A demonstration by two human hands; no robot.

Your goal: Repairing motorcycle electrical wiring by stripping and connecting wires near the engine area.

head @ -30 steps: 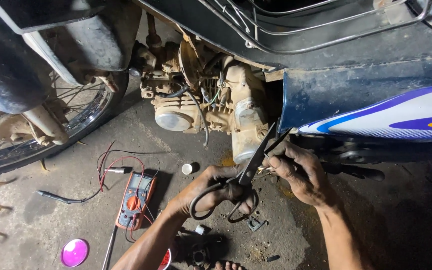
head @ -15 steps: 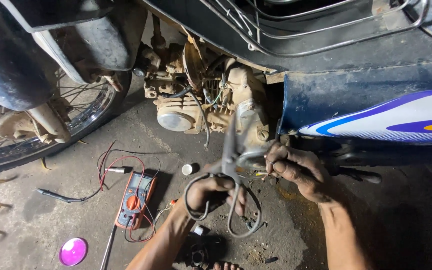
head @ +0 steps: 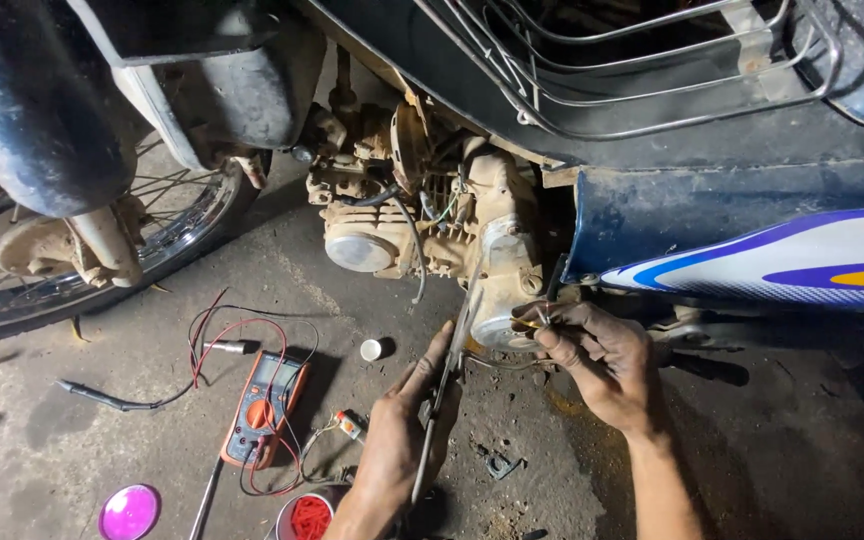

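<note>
scissors (head: 444, 385) — long, dark metal, blades shut, tips up at the engine; thin wire (head: 530, 324) pinched beside my engine case (head: 497, 290).

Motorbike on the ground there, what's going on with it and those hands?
A person crouches beside a motorbike engine. The left hand holds scissors, blades pointing up toward the engine's lower cover. The right hand pinches a thin wire against that cover. On the concrete floor to the left lies an orange multimeter with red and black leads, a small white cap and a pink disc.
</note>
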